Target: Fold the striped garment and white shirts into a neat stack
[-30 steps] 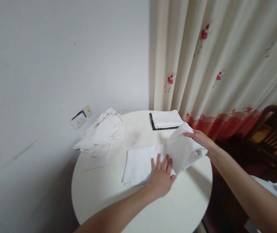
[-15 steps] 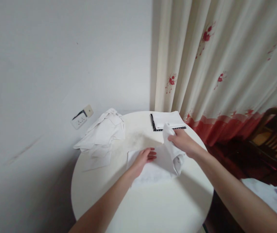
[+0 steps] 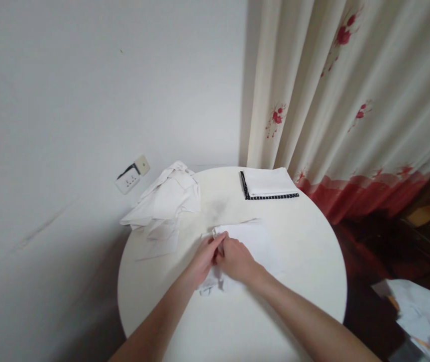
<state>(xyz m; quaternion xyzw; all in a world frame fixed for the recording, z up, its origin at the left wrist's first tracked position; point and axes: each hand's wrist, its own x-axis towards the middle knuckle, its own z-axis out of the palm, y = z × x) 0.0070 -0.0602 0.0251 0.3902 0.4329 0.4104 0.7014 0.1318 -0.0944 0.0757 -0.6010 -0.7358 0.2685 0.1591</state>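
On the round white table [image 3: 305,261] a white cloth [image 3: 260,241] lies flat near the middle, doubled over on itself, its left end a little rumpled. That spot is within easy reach of both arms, which seems to be why it sits there. The left hand [image 3: 203,260] and the right hand [image 3: 237,260] meet at this left end, knuckles almost touching. The fingers of both are curled in and pinch the cloth's edge near its far corner. The tight, close grip looks meant to keep the layers lined up where they meet. The rest of the cloth is left to rest on the tabletop, untouched.

At the far left rim a heap of crumpled white cloths [image 3: 164,203] hangs partly over the edge. It lies well apart from the neatly folded cloth with a black dotted edge [image 3: 267,182] at the far rim. The loose and the squared pieces appear to be kept on separate sides. A wall socket [image 3: 132,175] sits on the wall just beyond the heap, and a curtain [image 3: 331,100] with red flowers hangs behind the table. A wooden chair [image 3: 429,216] stands off to the right
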